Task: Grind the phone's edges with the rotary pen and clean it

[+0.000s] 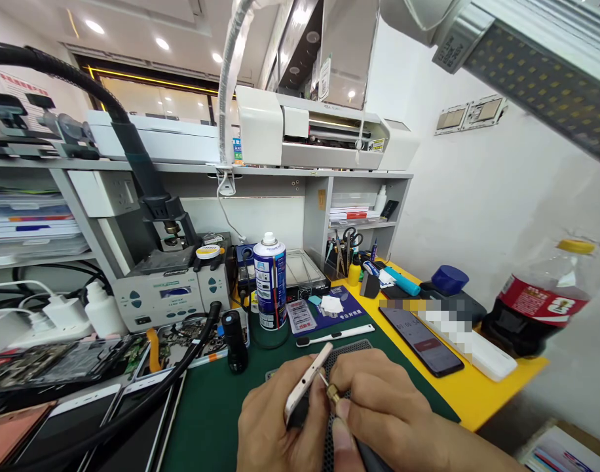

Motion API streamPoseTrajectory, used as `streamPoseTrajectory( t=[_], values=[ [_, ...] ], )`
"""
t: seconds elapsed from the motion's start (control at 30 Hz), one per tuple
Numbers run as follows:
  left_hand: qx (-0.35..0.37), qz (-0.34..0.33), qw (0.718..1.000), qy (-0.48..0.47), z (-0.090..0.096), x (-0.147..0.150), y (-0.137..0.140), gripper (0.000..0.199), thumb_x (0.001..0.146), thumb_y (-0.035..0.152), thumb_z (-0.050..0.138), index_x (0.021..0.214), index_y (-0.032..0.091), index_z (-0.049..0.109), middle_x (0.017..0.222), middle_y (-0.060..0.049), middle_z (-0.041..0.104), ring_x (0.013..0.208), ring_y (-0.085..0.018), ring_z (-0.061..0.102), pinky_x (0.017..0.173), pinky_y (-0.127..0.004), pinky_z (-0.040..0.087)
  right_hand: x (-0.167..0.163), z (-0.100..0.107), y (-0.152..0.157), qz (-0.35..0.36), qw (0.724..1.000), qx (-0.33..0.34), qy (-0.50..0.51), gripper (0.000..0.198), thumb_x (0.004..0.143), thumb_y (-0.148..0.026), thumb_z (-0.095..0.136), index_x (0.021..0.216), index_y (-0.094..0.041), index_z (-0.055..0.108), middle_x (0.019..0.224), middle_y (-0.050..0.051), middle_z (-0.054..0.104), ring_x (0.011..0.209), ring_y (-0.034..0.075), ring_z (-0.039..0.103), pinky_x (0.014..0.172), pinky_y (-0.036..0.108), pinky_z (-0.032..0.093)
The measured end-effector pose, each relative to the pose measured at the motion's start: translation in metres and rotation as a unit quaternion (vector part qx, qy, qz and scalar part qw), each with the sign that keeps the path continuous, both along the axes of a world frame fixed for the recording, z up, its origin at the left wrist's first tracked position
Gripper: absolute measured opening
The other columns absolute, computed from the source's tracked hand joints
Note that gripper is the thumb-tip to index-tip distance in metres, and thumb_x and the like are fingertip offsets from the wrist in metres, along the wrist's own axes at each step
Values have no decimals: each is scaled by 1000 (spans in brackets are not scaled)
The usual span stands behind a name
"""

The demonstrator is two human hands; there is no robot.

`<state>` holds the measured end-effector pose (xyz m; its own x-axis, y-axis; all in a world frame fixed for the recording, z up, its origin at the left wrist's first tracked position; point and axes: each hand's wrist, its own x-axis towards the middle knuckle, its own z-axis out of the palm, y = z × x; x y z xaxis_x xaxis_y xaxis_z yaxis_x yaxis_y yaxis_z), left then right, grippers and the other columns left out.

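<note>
At the lower centre of the frame, the left hand (268,419) is gripping a slim, pale-edged device (307,381), its fingers closing around both faces and holding it tilted. Just right of it, the right hand (386,400) is pinching a tool with a brass collar (333,393); its thin tip is pointing at the device's edge, though whether it is touching I cannot tell. Beneath the hands, a grey perforated pad (350,351) is lying on a green mat (214,410). At right of centre, a dark phone (420,341) is resting face up near a white bar-shaped object (487,354). Beyond the hands, a white tool with dark ends (335,335) is lying crosswise, and a blue spray can (270,282) is standing upright. At the upper centre, a white printer (263,124) is sitting on a shelf (280,172).
</note>
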<state>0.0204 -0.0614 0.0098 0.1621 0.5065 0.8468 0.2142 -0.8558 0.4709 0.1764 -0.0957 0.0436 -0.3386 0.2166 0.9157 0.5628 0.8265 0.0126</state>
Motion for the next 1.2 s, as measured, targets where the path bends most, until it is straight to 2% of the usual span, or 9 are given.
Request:
streamPoseTrajectory(
  t=[0.13, 0.3, 0.43, 0.6, 0.73, 0.87, 1.07, 1.2],
  values=[
    [-13, -7, 1000, 10, 1, 0, 0, 14, 97, 22, 58, 108, 23, 67, 81, -1, 77, 61, -13, 73, 57, -17, 57, -1, 0, 0, 1, 1000, 15, 1, 24, 85, 1, 47, 72, -19, 53, 60, 0, 57, 62, 15, 66, 65, 28, 60],
    [11, 5, 1000, 6, 0, 0, 2, 16, 97, 21, 55, 108, 23, 67, 84, -1, 78, 63, -13, 74, 59, -17, 58, -1, -1, 0, 5, 1000, -10, 1, 27, 85, 3, 47, 72, -19, 52, 59, -1, 56, 60, 14, 64, 64, 26, 57],
    [-5, 2, 1000, 20, -2, -1, 2, 13, 98, 24, 58, 106, 23, 67, 82, 0, 77, 61, -13, 73, 58, -16, 58, 1, 0, 0, 15, 1000, 4, -16, 23, 87, 2, 47, 78, -19, 52, 63, 0, 58, 64, 15, 65, 67, 29, 58],
    [2, 3, 1000, 12, -3, -1, 2, 16, 97, 21, 58, 109, 22, 67, 85, -1, 78, 63, -13, 74, 61, -17, 59, -1, 0, 3, 2, 1000, 11, -10, 26, 85, 4, 48, 74, -20, 50, 58, -3, 51, 56, 13, 60, 60, 26, 56],
    [-7, -5, 1000, 18, -1, -1, 3, 15, 96, 20, 59, 109, 23, 67, 84, 1, 77, 64, -12, 74, 63, -16, 59, -1, 2, 2, -9, 999, 30, -16, 24, 87, 3, 49, 78, -19, 51, 60, -2, 56, 61, 14, 65, 64, 27, 59],
    [6, -6, 1000, 9, -2, -1, 2, 18, 95, 16, 58, 110, 24, 66, 88, 1, 77, 66, -12, 74, 64, -17, 58, 0, 2, 2, -4, 1000, 17, -19, 26, 88, 4, 48, 76, -19, 50, 59, -2, 55, 60, 13, 63, 64, 26, 58],
    [-15, -4, 1000, 6, -1, 0, 1, 16, 97, 22, 58, 110, 27, 66, 83, 4, 76, 62, -10, 73, 61, -15, 56, 1, 0, 2, 22, 1000, 2, -2, 24, 94, -2, 44, 78, -19, 50, 60, -1, 54, 59, 13, 61, 62, 27, 57],
    [2, -9, 1000, -3, 0, 1, 2, 19, 96, 17, 57, 110, 25, 66, 87, 2, 77, 64, -11, 73, 62, -16, 56, 1, -1, 1, 8, 1000, 7, -9, 26, 93, -1, 45, 76, -18, 52, 60, 0, 56, 62, 14, 64, 66, 28, 59]
  ],
)
